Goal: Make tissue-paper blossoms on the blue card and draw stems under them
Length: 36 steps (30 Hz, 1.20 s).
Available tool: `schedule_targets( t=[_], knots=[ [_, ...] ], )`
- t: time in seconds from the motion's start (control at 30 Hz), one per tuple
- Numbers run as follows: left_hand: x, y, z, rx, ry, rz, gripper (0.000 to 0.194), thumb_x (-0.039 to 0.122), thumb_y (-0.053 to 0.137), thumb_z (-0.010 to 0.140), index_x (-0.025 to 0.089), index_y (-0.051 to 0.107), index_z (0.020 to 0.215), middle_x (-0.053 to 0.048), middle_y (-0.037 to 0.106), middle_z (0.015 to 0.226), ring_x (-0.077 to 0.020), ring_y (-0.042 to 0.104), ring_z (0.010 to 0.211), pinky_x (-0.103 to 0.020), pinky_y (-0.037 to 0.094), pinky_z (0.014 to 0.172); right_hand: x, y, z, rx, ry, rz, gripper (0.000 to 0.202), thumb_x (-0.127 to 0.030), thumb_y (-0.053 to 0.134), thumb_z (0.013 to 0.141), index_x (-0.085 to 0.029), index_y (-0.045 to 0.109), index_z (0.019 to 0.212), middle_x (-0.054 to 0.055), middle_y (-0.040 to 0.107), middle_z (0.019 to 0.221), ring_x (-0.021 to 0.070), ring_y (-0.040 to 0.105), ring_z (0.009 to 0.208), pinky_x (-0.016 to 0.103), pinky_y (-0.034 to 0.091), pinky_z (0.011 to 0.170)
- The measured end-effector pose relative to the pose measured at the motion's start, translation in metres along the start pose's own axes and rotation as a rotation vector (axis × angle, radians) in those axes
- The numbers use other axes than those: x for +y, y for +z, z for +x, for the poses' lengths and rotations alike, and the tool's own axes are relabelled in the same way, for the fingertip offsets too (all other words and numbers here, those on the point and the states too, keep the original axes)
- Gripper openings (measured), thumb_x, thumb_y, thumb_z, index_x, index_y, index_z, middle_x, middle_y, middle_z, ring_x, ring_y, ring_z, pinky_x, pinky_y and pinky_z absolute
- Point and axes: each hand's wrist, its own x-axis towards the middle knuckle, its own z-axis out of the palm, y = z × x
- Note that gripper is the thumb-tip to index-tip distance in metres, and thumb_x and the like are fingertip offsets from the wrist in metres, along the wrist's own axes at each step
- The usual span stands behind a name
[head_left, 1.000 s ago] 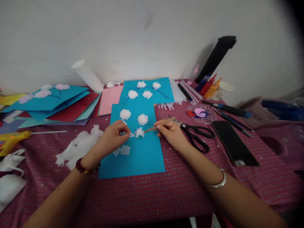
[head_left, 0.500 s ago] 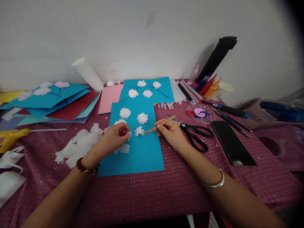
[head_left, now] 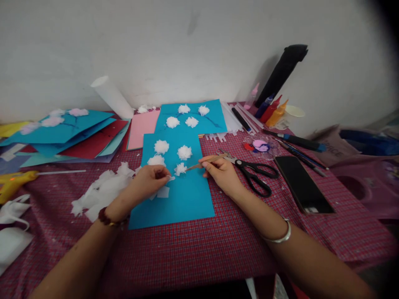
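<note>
My left hand [head_left: 153, 179] pinches a small piece of white tissue paper [head_left: 171, 178] just above the near blue sheet [head_left: 183, 203]. Between the fingers of my right hand [head_left: 220, 171] is a thin brown wooden stick [head_left: 205, 161], its tip at the edge of a small white tissue flower [head_left: 180, 168]. Larger fluffy tissue flowers, such as one white pompom [head_left: 184, 152], sit farther up this sheet. Near my left fingers a flat white tissue square [head_left: 163, 192] lies on the blue paper. Behind, another blue card [head_left: 190, 114] carries several white flowers.
A heap of tissue paper [head_left: 107, 189] lies left of the sheet, with a yellow glue gun [head_left: 15, 182] beyond. To the right are black-handled scissors [head_left: 255, 174], a phone [head_left: 304, 185] and paint bottles [head_left: 277, 113]. Coloured cards [head_left: 84, 141] are stacked at back left.
The stick's tip has shifted slightly up and left against the small flower. My left hand stays pinched, and its tissue piece now points toward that flower.
</note>
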Motion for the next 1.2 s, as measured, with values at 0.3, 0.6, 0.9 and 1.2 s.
schedule_targets(
  t=[0.3,0.6,0.9,1.2],
  knots=[
    [0.037,0.011,0.011,-0.098,0.071,-0.047,0.012,0.027,0.053,0.076,0.019,0.061,0.073,0.002,0.057,0.062,-0.0107,0.048,0.055,-0.024,0.036,0.051,0.001,-0.002,0.001,0.012,0.002,0.061,0.013,-0.03,0.06,0.08,-0.02,0.068,0.083,0.002,0.066,0.081,0.0094,0.058,0.051,0.024,0.045,0.048],
    [0.027,0.028,0.031,0.08,0.11,0.275,0.01,0.023,0.051,0.075,0.02,0.057,0.069,0.0,0.058,0.059,-0.0131,0.05,0.055,-0.027,0.032,0.052,-0.008,-0.009,-0.005,0.105,-0.089,0.1,0.013,-0.028,0.057,0.083,-0.019,0.066,0.083,-0.001,0.062,0.066,0.0106,0.058,0.052,0.026,0.046,0.053],
    [0.029,0.029,0.034,0.087,0.07,0.197,0.012,0.026,0.054,0.076,0.019,0.058,0.067,0.0,0.058,0.059,-0.0127,0.05,0.055,-0.026,0.033,0.052,0.0,0.001,-0.007,-0.006,-0.101,-0.053,0.015,-0.028,0.055,0.081,-0.018,0.067,0.082,0.003,0.068,0.082,0.01,0.057,0.053,0.025,0.045,0.05],
    [0.001,0.014,0.038,0.18,0.032,0.06,0.022,0.034,0.045,0.085,0.019,0.061,0.081,-0.001,0.061,0.07,-0.0148,0.055,0.064,-0.027,0.041,0.057,0.004,0.0,-0.008,-0.022,-0.086,-0.092,0.019,-0.029,0.054,0.084,-0.017,0.068,0.089,0.005,0.069,0.088,0.0113,0.061,0.055,0.025,0.047,0.052]
  ],
)
